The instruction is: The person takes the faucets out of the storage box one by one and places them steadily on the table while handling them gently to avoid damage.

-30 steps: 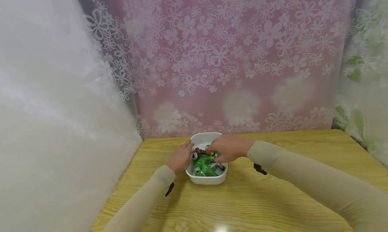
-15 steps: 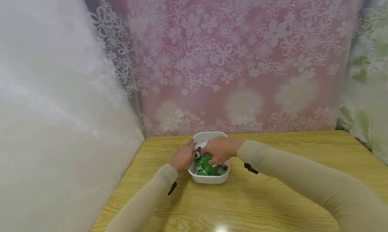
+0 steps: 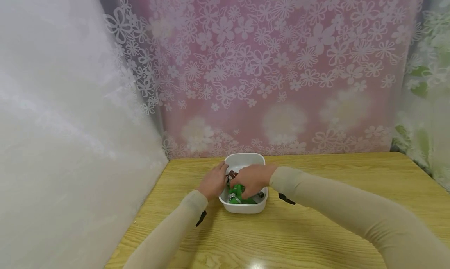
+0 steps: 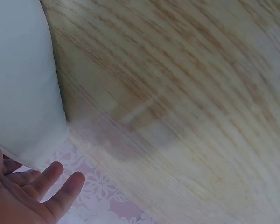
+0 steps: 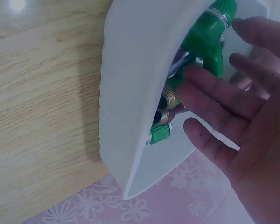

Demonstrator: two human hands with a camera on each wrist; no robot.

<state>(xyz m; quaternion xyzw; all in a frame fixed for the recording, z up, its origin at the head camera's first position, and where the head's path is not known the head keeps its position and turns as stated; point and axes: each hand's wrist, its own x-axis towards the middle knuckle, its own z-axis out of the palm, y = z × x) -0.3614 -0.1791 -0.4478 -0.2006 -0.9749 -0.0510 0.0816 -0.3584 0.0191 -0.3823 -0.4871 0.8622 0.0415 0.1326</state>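
A white tub [image 3: 243, 209] holds green fittings [image 3: 234, 190], a brown piece [image 3: 233, 173] and a dark-ended metal piece [image 3: 261, 194]. At the tub's left rim rests my left hand [image 3: 212, 182]; in the left wrist view its relaxed fingers [image 4: 67, 189] lie beside the tub wall [image 4: 23, 79]. My right hand [image 3: 252, 179] is inside the tub over the pieces. The right wrist view shows its fingers spread around a green fitting [image 5: 203, 37], near brass threaded ends [image 5: 169, 97] and a green cap [image 5: 160, 134]; no firm grip shows.
The tub stands near the back of a wood-grain table [image 3: 316, 226]. Behind the table hangs a pink flowered curtain [image 3: 281, 85], with a white sheet [image 3: 70, 124] along the left side and a green-patterned curtain [image 3: 425, 104] at the right.
My right hand has moved left and toward the near side inside the tub, covering more of the green pieces. My left hand stays on the rim; the whole view has shifted slightly.
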